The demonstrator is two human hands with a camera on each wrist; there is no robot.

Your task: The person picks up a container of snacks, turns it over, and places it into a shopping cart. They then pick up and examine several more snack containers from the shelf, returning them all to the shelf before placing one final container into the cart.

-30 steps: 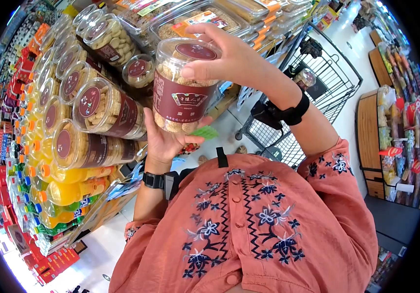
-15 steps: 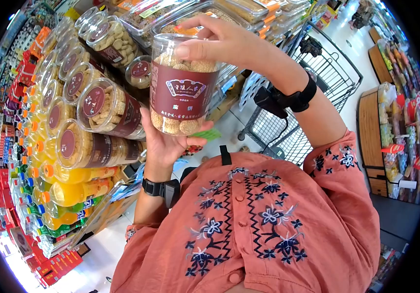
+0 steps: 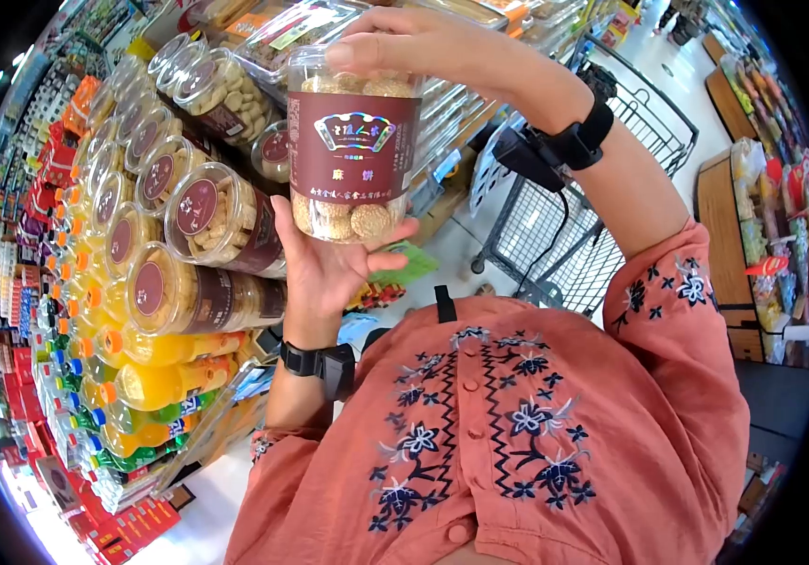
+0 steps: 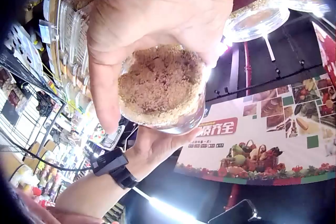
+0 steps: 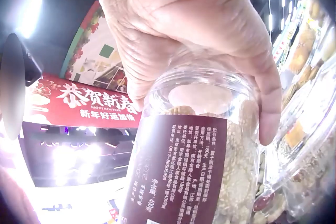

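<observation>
A clear plastic jar of round sesame biscuits, with a maroon label, stands nearly upright between both hands in the head view. Its base is supported by the left hand, thumb at the near left side and fingers beneath. From above, the right hand grips the lid end, thumb across the front and fingers behind. The left wrist view shows the jar's round base within the left hand's curled fingers. Dense small print covers the label in the right wrist view; the right palm hides the lid.
Similar jars stand stacked at the left, above orange drink bottles. Clear snack boxes lie behind the held jar. A shopping cart stands at the right, with a wooden-sided display beyond it.
The jar has tipped from leaning toward the camera to nearly upright, rising slightly, so its lid top has gone out of sight and its label faces the head camera. Both hands have stayed on it.
</observation>
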